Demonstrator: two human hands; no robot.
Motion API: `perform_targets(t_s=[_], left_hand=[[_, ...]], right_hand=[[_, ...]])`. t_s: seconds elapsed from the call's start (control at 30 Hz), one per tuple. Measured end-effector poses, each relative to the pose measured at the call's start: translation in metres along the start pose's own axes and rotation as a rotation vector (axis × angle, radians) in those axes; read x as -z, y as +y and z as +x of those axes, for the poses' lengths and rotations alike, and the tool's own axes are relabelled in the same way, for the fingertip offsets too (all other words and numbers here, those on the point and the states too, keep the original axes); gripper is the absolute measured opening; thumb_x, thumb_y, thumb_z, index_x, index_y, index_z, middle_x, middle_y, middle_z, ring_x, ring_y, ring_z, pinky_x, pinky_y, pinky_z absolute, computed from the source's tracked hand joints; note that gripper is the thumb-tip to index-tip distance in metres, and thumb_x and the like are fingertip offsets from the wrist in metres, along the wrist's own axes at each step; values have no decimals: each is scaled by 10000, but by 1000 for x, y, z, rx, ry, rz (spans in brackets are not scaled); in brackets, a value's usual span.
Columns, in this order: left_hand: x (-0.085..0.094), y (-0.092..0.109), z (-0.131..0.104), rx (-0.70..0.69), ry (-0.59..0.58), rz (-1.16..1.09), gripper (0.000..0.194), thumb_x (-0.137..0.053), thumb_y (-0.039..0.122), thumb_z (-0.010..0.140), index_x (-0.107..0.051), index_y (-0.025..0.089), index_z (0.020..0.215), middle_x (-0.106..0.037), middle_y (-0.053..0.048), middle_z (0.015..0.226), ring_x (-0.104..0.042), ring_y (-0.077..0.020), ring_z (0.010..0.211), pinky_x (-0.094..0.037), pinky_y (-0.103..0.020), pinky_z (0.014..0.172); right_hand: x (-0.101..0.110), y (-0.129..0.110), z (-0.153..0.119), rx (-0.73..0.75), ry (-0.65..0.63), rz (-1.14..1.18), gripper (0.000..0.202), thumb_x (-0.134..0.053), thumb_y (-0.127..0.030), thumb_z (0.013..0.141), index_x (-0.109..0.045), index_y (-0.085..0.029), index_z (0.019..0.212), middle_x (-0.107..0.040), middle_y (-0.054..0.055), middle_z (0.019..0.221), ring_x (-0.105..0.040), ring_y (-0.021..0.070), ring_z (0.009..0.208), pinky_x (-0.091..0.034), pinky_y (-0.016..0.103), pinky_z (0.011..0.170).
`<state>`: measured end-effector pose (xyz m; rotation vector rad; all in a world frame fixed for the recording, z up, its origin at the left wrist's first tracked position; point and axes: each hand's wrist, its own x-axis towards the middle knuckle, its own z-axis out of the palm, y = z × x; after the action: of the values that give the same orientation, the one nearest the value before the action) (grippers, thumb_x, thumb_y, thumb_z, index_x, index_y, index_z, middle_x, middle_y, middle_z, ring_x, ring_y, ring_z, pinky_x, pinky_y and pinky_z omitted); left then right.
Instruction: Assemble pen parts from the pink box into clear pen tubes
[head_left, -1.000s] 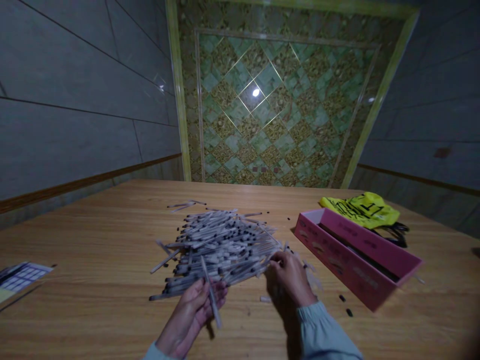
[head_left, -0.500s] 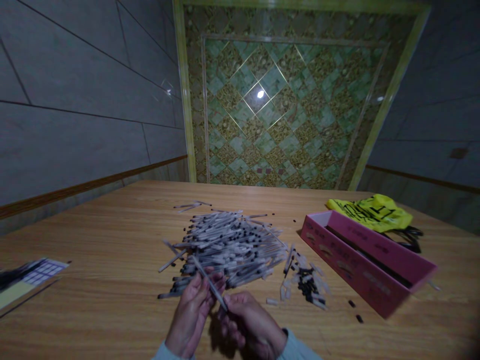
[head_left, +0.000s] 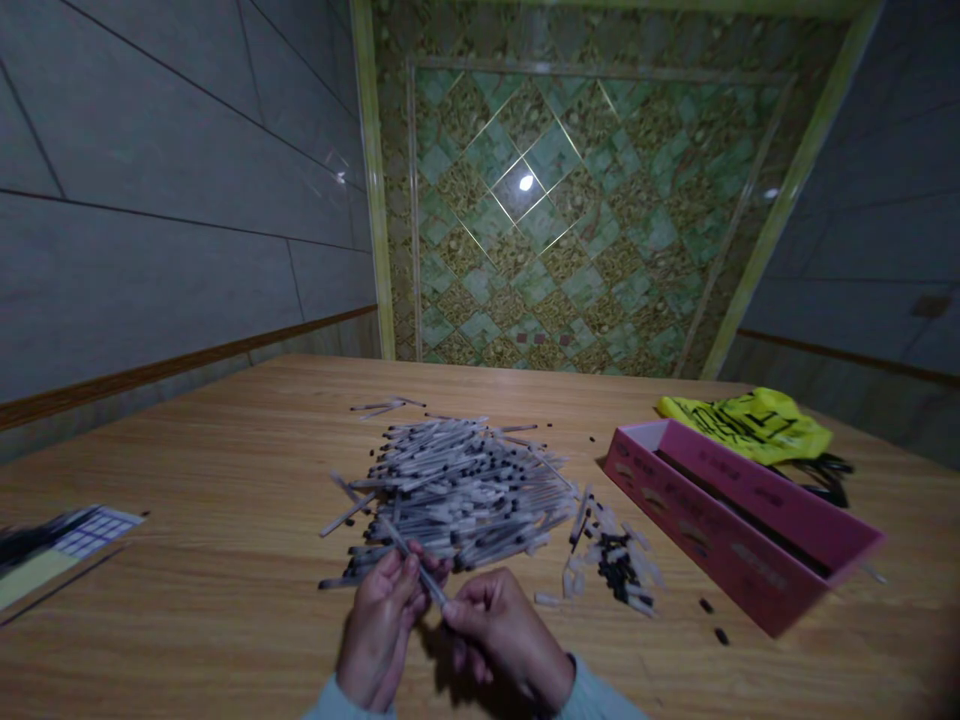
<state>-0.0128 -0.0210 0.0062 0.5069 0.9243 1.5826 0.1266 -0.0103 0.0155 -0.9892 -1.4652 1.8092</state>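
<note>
A slim translucent pen (head_left: 429,582) slants between my two hands, in front of a large heap of similar pens (head_left: 465,480). My left hand (head_left: 384,620) is closed round its middle, thumb on top. At the lower end, the thumb and fingers of my right hand (head_left: 504,630) pinch it; that tip is partly covered by the fingers. Just right of the heap lies a scatter of small black and clear pen parts (head_left: 619,570), which look like caps and plugs.
A long pink open box (head_left: 697,520) stands at the right, with a yellow bag (head_left: 750,425) behind it. Two small black pieces (head_left: 714,620) lie before the box. At the left edge are dark thin items on a gridded sheet (head_left: 97,530). A few stray pens (head_left: 386,407) lie behind the heap.
My right hand has shifted slightly upward at the pen's lower end, its fingers more bent. My left hand keeps its hold. The whole view has moved a little.
</note>
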Motion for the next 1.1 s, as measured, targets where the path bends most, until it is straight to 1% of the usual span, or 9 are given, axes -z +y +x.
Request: perform_targets(t_s=[0.1, 0.23, 0.33, 0.47, 0.63, 0.73, 0.83, 0.97, 1.1], left_hand=[[-1, -1, -1, -1, 39, -8, 316, -785, 259, 570, -593, 169, 805, -685, -33, 712, -677, -198, 748, -513, -252, 617], [-4, -2, -3, 0, 94, -27, 304, -785, 202, 557, -588, 162, 785, -693, -33, 715, -680, -189, 745, -530, -281, 694], [-4, -1, -4, -17, 95, -42, 309, -786, 213, 567, -578, 165, 790, -691, -26, 716, -679, -179, 754, -525, -282, 728], [-3, 4, -4, -38, 11, -42, 304, -769, 256, 610, -569, 171, 823, -677, -14, 727, -666, -165, 738, -520, -272, 712], [-4, 12, -9, -3, -149, -57, 253, -735, 252, 661, -568, 187, 840, -623, 11, 684, -631, -138, 685, -506, -242, 656], [-6, 12, -14, 68, -182, -97, 290, -766, 258, 619, -569, 200, 822, -593, 27, 640, -618, -135, 634, -506, -243, 611], [-6, 9, -16, 103, -164, -119, 321, -789, 244, 587, -590, 193, 834, -598, 33, 622, -603, -111, 577, -513, -235, 615], [2, 12, -7, 98, -145, -79, 253, -768, 193, 614, -621, 159, 817, -632, 11, 628, -618, -116, 579, -524, -236, 619], [13, 27, 9, -62, 74, -143, 207, -757, 122, 599, -622, 138, 755, -688, -20, 694, -667, -144, 664, -540, -226, 646]], right_hand=[[-3, -3, -2, 55, 102, -240, 392, -598, -465, 714, -508, -137, 521, -514, -10, 422, -426, 69, 317, -243, 170, 332], [-3, -1, -8, 346, 293, -775, 237, -544, -212, 755, -553, -143, 529, -548, 28, 505, -454, 102, 483, -238, 230, 463], [-3, 5, -10, 446, 340, -949, 185, -516, -184, 784, -604, -149, 626, -605, 76, 618, -477, 129, 551, -246, 264, 521], [-6, 7, -7, 397, 345, -637, 244, -578, -335, 784, -580, -151, 623, -572, 46, 590, -489, 131, 565, -277, 240, 519], [-7, 2, -4, 23, -269, 285, 484, -567, -616, 717, -532, -133, 742, -505, -4, 562, -470, 93, 426, -307, 185, 398], [-5, 3, -6, -118, -531, 633, 415, -666, -504, 702, -519, -141, 842, -427, -60, 544, -356, 38, 389, -255, 144, 374], [-3, 8, -6, -155, -668, 722, 367, -708, -429, 700, -501, -151, 821, -380, -86, 500, -235, 15, 354, -167, 130, 344], [-3, 15, -6, -101, -496, 531, 403, -722, -482, 658, -528, -134, 715, -448, -67, 451, -263, 11, 298, -162, 143, 309], [-6, 14, -7, -55, -193, 75, 451, -722, -518, 610, -526, -116, 548, -514, -20, 415, -383, 34, 281, -211, 140, 290]])
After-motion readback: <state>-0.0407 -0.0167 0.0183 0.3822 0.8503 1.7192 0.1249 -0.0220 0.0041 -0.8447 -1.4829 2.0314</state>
